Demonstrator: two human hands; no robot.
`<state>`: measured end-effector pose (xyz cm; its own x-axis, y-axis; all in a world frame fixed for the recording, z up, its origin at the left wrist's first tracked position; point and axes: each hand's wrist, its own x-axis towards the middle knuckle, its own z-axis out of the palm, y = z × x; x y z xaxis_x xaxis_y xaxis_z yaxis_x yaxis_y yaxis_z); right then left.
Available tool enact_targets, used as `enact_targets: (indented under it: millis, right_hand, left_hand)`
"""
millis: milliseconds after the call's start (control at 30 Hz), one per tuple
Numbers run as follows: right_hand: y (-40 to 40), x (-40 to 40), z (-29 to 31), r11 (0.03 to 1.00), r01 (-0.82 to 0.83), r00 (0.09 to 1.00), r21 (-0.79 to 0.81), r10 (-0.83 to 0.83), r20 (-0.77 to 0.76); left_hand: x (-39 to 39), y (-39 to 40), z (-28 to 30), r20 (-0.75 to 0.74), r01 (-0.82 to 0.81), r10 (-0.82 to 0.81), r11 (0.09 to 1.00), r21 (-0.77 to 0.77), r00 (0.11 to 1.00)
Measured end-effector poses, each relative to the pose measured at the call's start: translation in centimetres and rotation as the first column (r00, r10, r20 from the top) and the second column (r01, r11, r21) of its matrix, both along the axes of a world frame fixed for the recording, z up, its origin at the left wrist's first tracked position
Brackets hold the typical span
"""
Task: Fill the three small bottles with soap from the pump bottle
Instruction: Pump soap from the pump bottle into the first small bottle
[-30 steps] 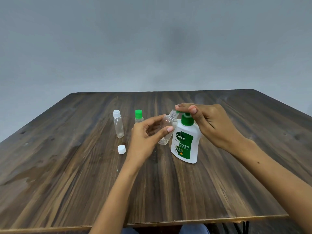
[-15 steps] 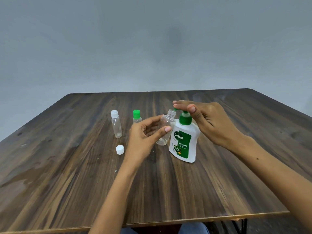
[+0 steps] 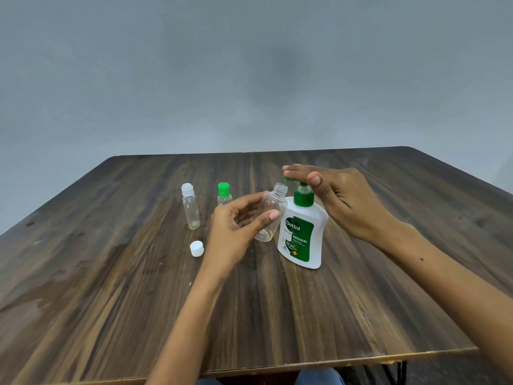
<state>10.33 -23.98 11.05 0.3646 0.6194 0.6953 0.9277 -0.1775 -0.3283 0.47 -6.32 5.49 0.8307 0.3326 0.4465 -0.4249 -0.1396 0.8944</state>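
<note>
While two capped bottles [image 3: 190, 207] wait at left beside a loose cap [image 3: 196, 248], the left hand [image 3: 236, 232] grips the open bottle [image 3: 270, 215] under the spout; the right hand [image 3: 337, 198], fingers straight, rests on the pump [image 3: 304, 194]. First fill; next, press down.

The pump bottle [image 3: 302, 234] carries a green label reading "Dettol", "ORIGINAL" and "99.9%"; smaller print is illegible.
</note>
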Motion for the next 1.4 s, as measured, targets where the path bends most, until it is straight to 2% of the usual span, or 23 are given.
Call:
enact_targets:
  millis: [233,433,633,900,1133,1400]
  right_hand:
    - [0.3,-0.3,-0.9,0.999,-0.003,1.000,0.043,0.004,-0.028]
    - [-0.1,-0.1,-0.2,1.000,0.019,1.000,-0.006,-0.019,0.015]
    - [0.2,-0.4,-1.0,0.999,0.021,1.000,0.050,-0.021,-0.003]
    - [-0.1,-0.2,-0.8,1.000,0.020,1.000,-0.008,-0.020,0.015]
    - [0.2,-0.4,-1.4,0.999,0.006,1.000,0.053,-0.005,-0.017]
    - [0.0,0.0,-0.8,1.000,0.007,1.000,0.024,-0.007,0.004]
  left_hand:
    - [0.2,0.1,-0.1,-0.009,-0.014,0.014,1.000,0.015,1.000]
    - [0.1,0.2,-0.1,-0.008,-0.020,0.020,1.000,0.016,1.000]
    - [0.3,-0.1,-0.3,-0.019,-0.009,0.009,1.000,-0.007,1.000]
    - [0.3,0.0,-0.2,-0.014,-0.008,0.008,1.000,-0.011,1.000]
    - [0.4,-0.6,-0.1,-0.013,0.016,-0.016,1.000,0.002,1.000]
    - [0.4,0.1,0.1,-0.010,0.003,-0.003,1.000,-0.004,1.000]
